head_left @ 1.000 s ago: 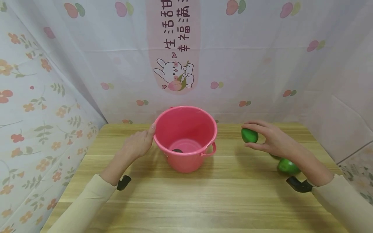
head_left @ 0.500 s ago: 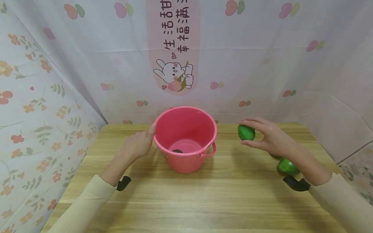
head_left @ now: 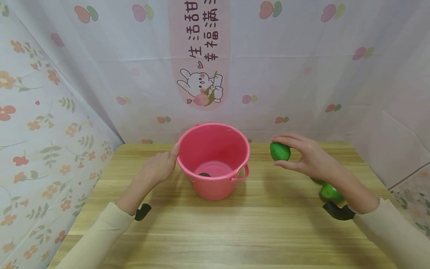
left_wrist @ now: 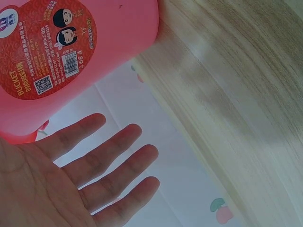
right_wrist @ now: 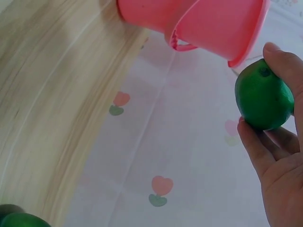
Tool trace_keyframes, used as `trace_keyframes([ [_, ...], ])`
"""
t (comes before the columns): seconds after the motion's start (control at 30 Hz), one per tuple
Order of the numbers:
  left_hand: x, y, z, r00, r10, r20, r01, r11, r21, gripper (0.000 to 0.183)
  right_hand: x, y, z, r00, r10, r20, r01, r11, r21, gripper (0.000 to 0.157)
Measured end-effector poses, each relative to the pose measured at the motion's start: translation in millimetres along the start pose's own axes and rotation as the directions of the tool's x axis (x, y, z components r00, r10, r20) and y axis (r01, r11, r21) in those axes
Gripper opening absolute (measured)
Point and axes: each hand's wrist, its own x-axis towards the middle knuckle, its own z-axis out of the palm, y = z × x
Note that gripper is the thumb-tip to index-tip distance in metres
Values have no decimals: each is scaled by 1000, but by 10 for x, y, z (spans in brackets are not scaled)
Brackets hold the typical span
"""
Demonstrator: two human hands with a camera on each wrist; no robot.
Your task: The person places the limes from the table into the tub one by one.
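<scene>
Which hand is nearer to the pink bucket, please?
Left: the left hand touches the left side of the bucket; the right hand is apart, on the right, holding a green fruit.

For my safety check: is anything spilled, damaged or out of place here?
Nothing looks spilled or damaged. The pink bucket stands upright; the dark thing inside it is partly hidden, so I cannot identify it.

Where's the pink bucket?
In the head view, the pink bucket stands on the table between the left hand touching it and the right hand pinching a green fruit.
</scene>
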Motion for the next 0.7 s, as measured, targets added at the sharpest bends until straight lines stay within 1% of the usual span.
trace_keyframes([
  [0.17, -7, -1, 1, 1000, 6, -8, -6, 1000, -4, 77, 40, -35, -8, 999, -28, -25, 29, 1000, 11, 69],
  [0.27, -9, 4, 1, 1000, 7, -10, -7, 1000, -2, 77, 61, -63, -12, 999, -26, -27, 26, 1000, -3, 70],
  [0.33, -9, 10, 1, 1000, 6, -9, -7, 1000, -2, 77, 75, -81, -15, 1000, -7, -20, 7, 1000, -5, 70],
  [0.4, -5, 14, 5, 1000, 7, -8, -7, 1000, 1, 76, 94, -94, -17, 1000, 9, -14, -9, 1000, 0, 70],
  [0.47, -4, 13, 7, 1000, 9, -5, -9, 1000, 0, 76, 118, -103, -18, 1000, 7, -18, -7, 1000, 10, 70],
  [0.7, 3, 10, 9, 1000, 9, -6, -9, 1000, 10, 76, 191, -149, -28, 998, -40, -58, 43, 998, 51, 72],
])
